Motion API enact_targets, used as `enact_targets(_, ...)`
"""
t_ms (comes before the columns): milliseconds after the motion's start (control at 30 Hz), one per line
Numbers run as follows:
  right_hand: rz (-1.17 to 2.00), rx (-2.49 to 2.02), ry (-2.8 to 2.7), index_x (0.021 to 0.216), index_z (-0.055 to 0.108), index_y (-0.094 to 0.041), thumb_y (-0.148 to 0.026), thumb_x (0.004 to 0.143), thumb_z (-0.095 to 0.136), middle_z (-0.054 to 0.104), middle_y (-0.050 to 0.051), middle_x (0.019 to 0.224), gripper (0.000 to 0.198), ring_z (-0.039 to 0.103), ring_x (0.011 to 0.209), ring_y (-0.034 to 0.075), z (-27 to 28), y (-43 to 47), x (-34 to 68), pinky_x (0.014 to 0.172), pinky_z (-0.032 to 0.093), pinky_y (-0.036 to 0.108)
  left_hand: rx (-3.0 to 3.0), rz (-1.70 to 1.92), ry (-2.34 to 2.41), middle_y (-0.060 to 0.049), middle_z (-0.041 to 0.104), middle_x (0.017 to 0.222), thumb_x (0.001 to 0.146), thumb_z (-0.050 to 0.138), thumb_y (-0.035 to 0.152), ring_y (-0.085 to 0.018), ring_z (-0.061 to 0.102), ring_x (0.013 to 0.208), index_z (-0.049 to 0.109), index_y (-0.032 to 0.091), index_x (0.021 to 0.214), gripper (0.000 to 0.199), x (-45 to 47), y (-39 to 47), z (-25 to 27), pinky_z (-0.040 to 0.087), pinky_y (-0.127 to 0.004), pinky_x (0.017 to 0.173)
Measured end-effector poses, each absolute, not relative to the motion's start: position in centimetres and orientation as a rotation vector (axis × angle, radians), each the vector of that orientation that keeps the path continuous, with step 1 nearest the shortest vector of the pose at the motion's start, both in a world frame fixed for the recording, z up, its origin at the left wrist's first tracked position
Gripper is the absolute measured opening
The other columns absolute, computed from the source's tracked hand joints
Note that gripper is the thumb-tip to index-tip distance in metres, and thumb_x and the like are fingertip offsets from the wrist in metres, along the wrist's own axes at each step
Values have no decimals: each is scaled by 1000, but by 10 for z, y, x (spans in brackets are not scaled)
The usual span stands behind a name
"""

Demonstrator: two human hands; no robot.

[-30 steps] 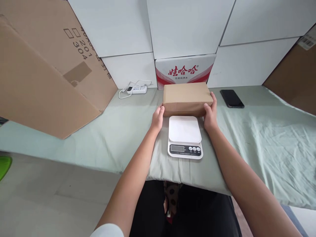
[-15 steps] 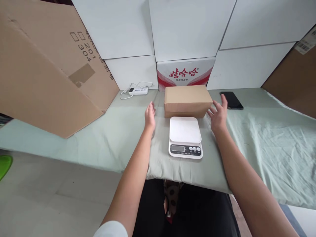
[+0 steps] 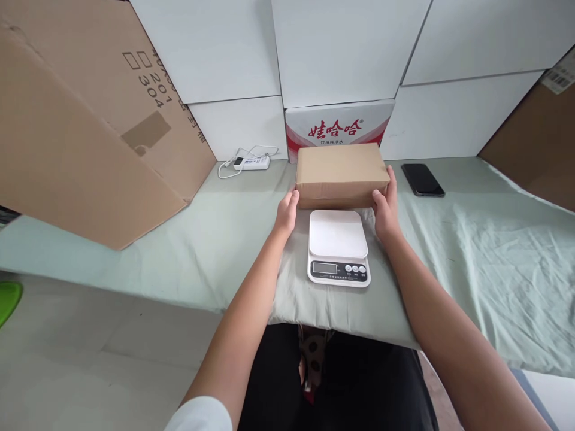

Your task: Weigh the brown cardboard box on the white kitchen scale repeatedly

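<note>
Between my two hands is a closed brown cardboard box, just behind a white kitchen scale. My left hand grips the box's left end, its thumb at the near corner. At the right end, my right hand holds the box with the thumb on the front face and the fingers along the side. The fingers behind the box's left end are partly hidden. Nothing lies on the scale's platform, and its display looks blank.
A black phone lies to the right on the green cloth. At the back left is a white power strip with a cable. A large carton stands left, and a printed white carton stands behind the box.
Both hands have moved inward from beside the cardboard box and taken hold of its ends. The box appears slightly raised or tipped. The scale has stayed in place.
</note>
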State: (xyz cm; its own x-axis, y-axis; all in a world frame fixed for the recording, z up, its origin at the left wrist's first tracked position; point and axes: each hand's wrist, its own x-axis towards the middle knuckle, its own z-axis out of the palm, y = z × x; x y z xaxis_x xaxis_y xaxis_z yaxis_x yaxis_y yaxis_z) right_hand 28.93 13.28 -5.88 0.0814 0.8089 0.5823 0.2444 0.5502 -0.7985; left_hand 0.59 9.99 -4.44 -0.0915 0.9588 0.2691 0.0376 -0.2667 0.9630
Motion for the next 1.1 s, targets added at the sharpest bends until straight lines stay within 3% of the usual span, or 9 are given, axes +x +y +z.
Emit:
enact_targets(133,478,-972,-1444,180,27,-40,-87,95,51,38,5,187,101,33,178,37,-35,116,289,145,32,69,1613,1495,1169,-16,73,162,97,47,95,-41,61,160,67,21,158,98,5,85,-30,48,-53,133)
enact_targets(233,412,-975,-1425,178,36,-40,-80,97,56,36,2,189,92,29,180,37,-20,88,295,149,23,69,1753,1454,1175,-18,74,160,96,48,96,-42,62,159,65,19,161,102,2,59,-20,50,-54,132)
enact_targets(333,450,-1022,-1419,177,36,-46,-71,101,60,34,-2,190,83,29,180,36,-18,51,301,150,22,70,1744,1474,1112,-18,70,166,100,48,90,-41,58,164,60,19,166,98,0,24,-19,48,-54,136)
enact_targets(467,518,-1061,-1407,180,29,-42,-70,103,60,31,2,192,88,28,181,35,-31,9,304,150,20,70,1693,1475,1063,-18,62,174,104,49,85,-41,54,167,59,19,167,92,-3,-19,-30,44,-57,140)
enact_targets(767,523,-1085,-1382,176,37,-33,-66,103,59,45,12,180,83,40,171,42,-44,-14,299,143,28,76,1618,1473,1080,-17,58,177,105,49,82,-42,54,167,60,19,167,89,-3,-39,-40,45,-59,139)
enact_targets(967,466,-1080,-1368,172,44,-44,-65,101,60,52,7,175,76,48,167,43,-44,-13,299,140,32,80,1571,1432,1138,-13,61,176,105,50,81,-39,54,167,58,24,169,86,-1,-43,-35,46,-54,139)
enact_targets(1100,444,-1052,-1351,175,41,-47,-62,104,56,59,8,170,73,57,159,44,-45,-13,301,135,38,83,1513,1465,1174,-14,60,176,103,50,84,-38,46,173,56,24,170,90,2,-44,-33,39,-54,144)
